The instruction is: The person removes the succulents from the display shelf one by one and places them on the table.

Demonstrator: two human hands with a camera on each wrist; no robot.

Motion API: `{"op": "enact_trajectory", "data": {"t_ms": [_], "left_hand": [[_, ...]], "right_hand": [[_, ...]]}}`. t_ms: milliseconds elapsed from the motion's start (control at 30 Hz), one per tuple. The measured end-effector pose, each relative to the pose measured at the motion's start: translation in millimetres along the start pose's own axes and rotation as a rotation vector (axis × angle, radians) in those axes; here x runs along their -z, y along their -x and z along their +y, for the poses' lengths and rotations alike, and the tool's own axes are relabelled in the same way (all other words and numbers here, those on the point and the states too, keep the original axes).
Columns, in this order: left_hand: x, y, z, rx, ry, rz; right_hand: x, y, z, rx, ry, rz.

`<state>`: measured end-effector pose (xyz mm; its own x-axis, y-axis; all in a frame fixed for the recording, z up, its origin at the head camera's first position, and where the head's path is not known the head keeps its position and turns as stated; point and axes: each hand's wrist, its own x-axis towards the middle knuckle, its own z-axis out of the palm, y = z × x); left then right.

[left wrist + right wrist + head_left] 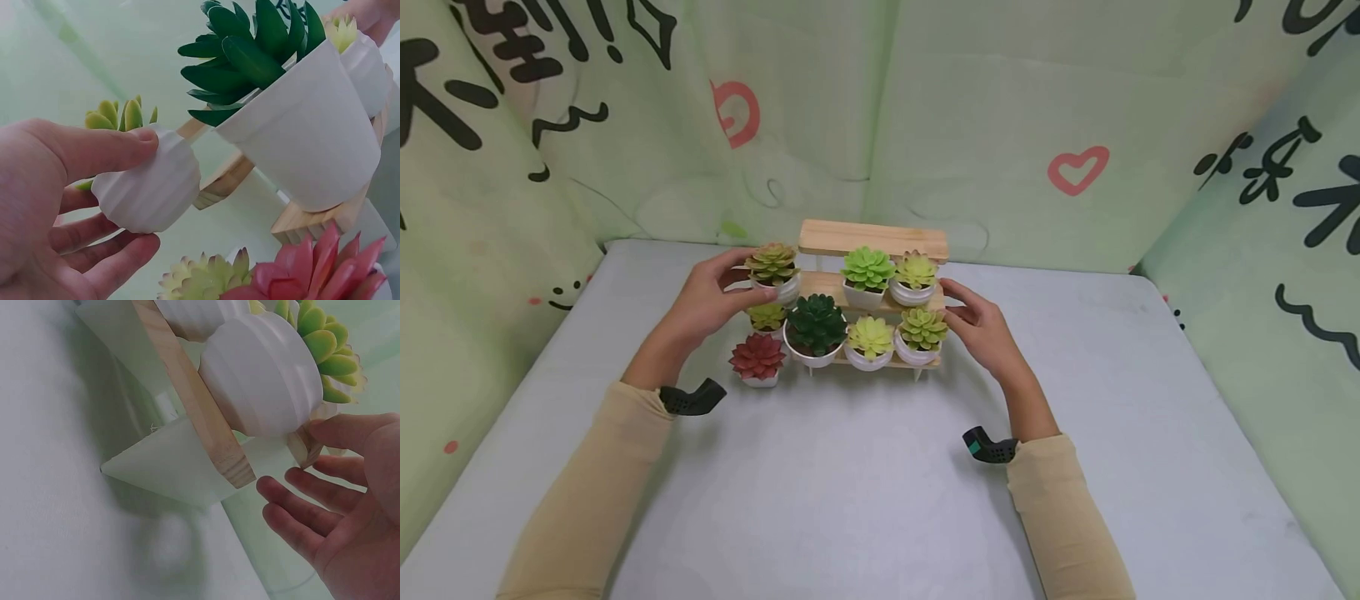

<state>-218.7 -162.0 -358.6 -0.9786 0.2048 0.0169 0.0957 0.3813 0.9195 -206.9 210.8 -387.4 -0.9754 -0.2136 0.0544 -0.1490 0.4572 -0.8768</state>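
Note:
My left hand (703, 296) grips a small potted succulent (772, 263) at the left end of a three-tier wooden plant stand (872, 240). The left wrist view shows the thumb on its ribbed white pot (153, 184), fingers underneath, the pot apart from the planks. At the stand's right end, my right hand (981, 325) pinches the tip of the middle plank (305, 447) between thumb and fingers. Potted succulents fill the lower tiers: a bright green one (867, 269) and a yellow-green one (916, 272) in the middle, a dark green one (816, 323) and two lighter ones below.
A red succulent (757, 357) in a white pot stands on the white table (865, 483), left of the stand. Behind it is another yellow-green succulent (767, 317), partly hidden. A pale green printed curtain (970, 125) surrounds the table's back and sides.

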Motion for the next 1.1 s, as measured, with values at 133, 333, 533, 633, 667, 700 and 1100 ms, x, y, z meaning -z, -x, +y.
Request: {"op": "enact_trajectory", "data": {"t_ms": [133,333,533,633,667,700,1100], "left_hand": [[2.8,5.1,-4.8,-0.011,0.004,0.018],[6.7,13.2,-9.7,0.004,-0.002,0.029],[8.9,21.7,-12.4,-0.002,0.01,0.033],[9.8,26.9,-13.4,-0.013,0.015,0.035],[10.3,28.8,-13.7,-0.016,0.016,0.035],[10.7,30.6,-14.2,-0.019,0.014,0.035],[12.3,47.0,-17.4,-0.01,0.02,0.01]], "right_hand": [[0.6,3.7,-9.6,-0.009,0.0,-0.004],[0.5,9.2,-26.2,-0.017,0.011,-0.004],[0.4,9.8,-28.6,-0.012,0.001,-0.008],[0.5,9.9,-28.4,-0.008,-0.006,-0.01],[0.4,9.9,-28.5,-0.006,-0.008,-0.01],[0.3,9.8,-28.5,-0.004,-0.01,-0.01],[0.0,10.6,-28.8,-0.018,-0.007,-0.01]]}}
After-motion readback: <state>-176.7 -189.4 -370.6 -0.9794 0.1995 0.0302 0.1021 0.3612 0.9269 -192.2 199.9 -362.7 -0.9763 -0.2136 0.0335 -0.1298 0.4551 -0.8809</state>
